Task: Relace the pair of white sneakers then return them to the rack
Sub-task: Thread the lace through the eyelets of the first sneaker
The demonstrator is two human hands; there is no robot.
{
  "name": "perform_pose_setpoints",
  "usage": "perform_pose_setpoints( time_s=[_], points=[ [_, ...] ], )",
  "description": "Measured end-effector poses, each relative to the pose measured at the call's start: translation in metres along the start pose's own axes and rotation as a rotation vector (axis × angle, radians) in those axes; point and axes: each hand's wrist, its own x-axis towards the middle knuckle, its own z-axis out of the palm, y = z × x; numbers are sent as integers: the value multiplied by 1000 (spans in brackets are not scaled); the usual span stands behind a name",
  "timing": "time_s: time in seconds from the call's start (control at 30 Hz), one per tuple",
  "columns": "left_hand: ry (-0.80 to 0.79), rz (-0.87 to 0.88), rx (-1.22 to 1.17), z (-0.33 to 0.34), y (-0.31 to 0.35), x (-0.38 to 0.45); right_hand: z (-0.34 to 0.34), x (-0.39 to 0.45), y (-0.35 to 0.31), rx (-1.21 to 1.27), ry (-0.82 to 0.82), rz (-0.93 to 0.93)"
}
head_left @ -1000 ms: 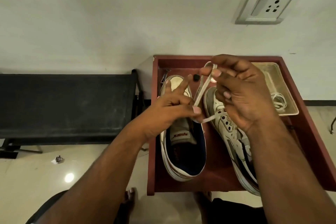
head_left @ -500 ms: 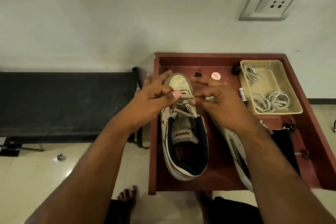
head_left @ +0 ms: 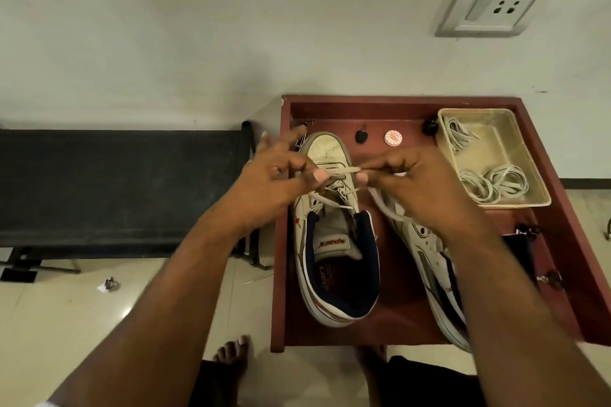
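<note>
— Where was the lace [head_left: 340, 171] relative to the fingers?

— It ran taut between the two hands, just above the forward eyelets of the left sneaker [head_left: 335, 235]; the left hand [head_left: 276, 182] pinched one end between thumb and forefinger, the other fingers spread loosely; the right hand [head_left: 408, 185] pinched the other end, its fingers curled in round it.

— And the shoes themselves?

— Both lay on the red wooden tray-topped table [head_left: 406, 106], toes toward the wall; the left sneaker sat upright with its tongue and navy lining showing, and further lace crossed its eyelets below the hands; the right sneaker [head_left: 429, 261] lay tilted on its side just beside it, partly under the right forearm.

— Anything else on the table?

— A pale plastic tray [head_left: 529, 175] at the far right corner held coiled white laces [head_left: 492, 182]; a round red-and-white badge [head_left: 393, 137] and a small dark object [head_left: 361, 136] lay beyond the left sneaker's toe — well apart from the fingers.
</note>
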Motion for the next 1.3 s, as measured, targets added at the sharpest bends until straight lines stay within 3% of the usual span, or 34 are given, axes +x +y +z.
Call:
perform_pose_setpoints(
  time_s=[0.13,0.2,0.37,0.47,0.6,0.8,0.93,1.13,1.3],
  points=[
    [52,6,25,-16,-8,-1,-39,-1,19,-371,289,84],
    [36,36,61,-9,-8,1,-35,-2,15,-379,236,59],
    [-24,116,161,9,-11,10,17,5,-1,109,-177,-53],
    [92,65,128,7,-13,11,27,9,5,188,-102,-48],
    [306,-109,92,14,-11,9,27,13,15,24,60,-3],
    [135,-348,183,31,-13,13,43,13,16,-156,47,72],
    [132,-322,204,29,-12,14,49,14,16,-175,33,111],
    [119,-497,-235,18,-16,13,70,12,16,-66,62,92],
    [81,-531,-379,15,-16,12,70,11,20,93,60,122]
  ],
)
